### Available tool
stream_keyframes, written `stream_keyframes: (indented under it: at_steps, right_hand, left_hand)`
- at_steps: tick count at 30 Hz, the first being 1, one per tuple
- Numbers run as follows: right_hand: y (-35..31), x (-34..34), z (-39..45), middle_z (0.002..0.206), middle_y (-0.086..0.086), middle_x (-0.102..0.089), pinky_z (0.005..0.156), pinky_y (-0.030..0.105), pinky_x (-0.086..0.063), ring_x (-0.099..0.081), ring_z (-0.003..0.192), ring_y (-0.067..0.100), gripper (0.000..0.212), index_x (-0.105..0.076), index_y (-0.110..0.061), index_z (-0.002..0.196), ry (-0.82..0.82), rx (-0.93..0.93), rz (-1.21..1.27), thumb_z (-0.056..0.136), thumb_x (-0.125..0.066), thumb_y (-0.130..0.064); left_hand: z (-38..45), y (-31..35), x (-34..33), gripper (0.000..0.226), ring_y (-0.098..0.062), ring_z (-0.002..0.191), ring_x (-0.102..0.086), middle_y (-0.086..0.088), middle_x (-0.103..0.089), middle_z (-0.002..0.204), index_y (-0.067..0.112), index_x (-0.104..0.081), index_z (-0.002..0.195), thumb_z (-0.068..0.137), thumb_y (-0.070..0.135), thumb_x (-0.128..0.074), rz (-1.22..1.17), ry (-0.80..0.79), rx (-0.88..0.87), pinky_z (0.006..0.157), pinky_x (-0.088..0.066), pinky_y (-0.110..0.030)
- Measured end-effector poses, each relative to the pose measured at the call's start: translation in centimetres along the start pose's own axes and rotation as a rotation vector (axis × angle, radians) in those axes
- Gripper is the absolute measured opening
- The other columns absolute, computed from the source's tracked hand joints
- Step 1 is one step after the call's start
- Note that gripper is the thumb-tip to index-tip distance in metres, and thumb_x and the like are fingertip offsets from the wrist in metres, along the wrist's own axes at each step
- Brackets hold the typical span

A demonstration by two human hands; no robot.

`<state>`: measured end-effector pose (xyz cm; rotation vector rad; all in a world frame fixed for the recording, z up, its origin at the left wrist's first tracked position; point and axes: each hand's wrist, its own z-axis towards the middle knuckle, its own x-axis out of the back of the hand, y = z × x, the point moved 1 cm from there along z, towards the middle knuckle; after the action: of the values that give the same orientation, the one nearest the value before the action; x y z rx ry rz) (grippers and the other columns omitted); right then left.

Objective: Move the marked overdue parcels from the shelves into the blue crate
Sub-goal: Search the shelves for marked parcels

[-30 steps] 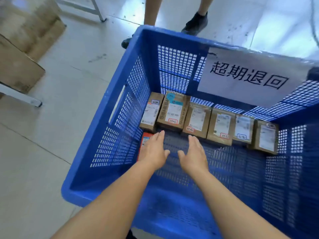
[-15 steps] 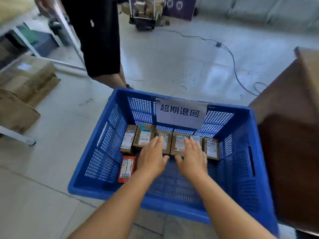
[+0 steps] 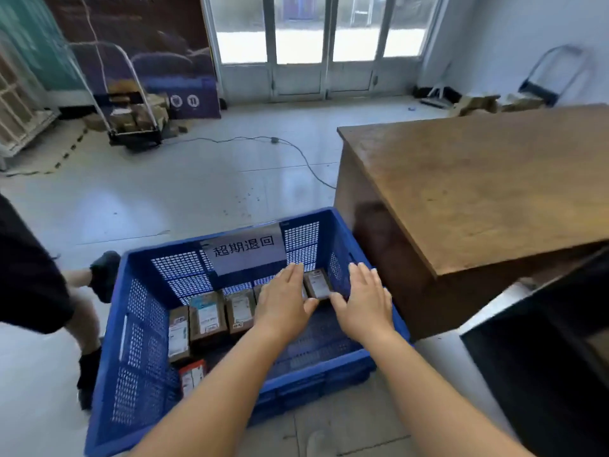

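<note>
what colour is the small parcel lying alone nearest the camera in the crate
Red and white, as far as the head view shows; the small parcel lies apart from the brown row in the blue crate.

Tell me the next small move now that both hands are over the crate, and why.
Probably lift both hands out and turn back toward the shelves for another marked parcel. The left hand and right hand are flat, open and hold nothing, and the brown parcels already lie in a row along the far wall of the blue crate.

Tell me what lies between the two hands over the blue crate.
Head view: between the left hand and the right hand, a small brown cardboard parcel with a white label stands against the far wall of the blue perforated plastic crate.
</note>
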<state>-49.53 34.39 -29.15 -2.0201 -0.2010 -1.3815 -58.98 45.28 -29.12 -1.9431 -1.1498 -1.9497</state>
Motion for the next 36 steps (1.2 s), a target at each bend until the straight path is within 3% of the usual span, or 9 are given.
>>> stream_keyframes:
  at_steps: [13,25,36]
  right_hand:
    - [14.9,9.4,-13.9,0.16,0.0,-0.014,0.117,0.043,-0.012,-0.005,0.148,0.02,0.068,-0.02,-0.017,0.151,0.358,-0.346,0.118,0.095,-0.049,-0.041]
    - [33.1,16.4,-28.7,0.161,-0.001,-0.007,0.119,0.043,-0.011,-0.001,0.148,0.019,0.068,-0.013,-0.018,0.152,0.493,-0.647,0.133,0.096,-0.045,-0.041]
    - [47.2,19.8,-43.2,0.157,-0.001,-0.02,0.116,0.042,-0.018,-0.01,0.146,0.021,0.064,-0.023,-0.018,0.147,0.642,-0.853,0.118,0.093,-0.047,-0.042]
  left_hand:
    - [-7.4,19.3,-3.9,0.075,-0.017,0.145,-0.019,0.001,-0.017,0.159,0.019,-0.014,0.152,0.093,0.042,-0.053,0.015,-0.111,-0.465,0.117,-0.021,-0.036]
    - [-18.0,39.3,-12.2,0.074,-0.018,0.144,-0.022,0.003,-0.017,0.158,0.02,-0.013,0.152,0.093,0.041,-0.053,0.047,-0.243,-0.787,0.115,-0.024,-0.035]
    - [-30.3,54.0,-21.1,0.072,-0.016,0.144,-0.021,0.004,-0.017,0.158,0.018,-0.015,0.152,0.094,0.041,-0.051,0.062,-0.345,-1.022,0.115,-0.024,-0.033]
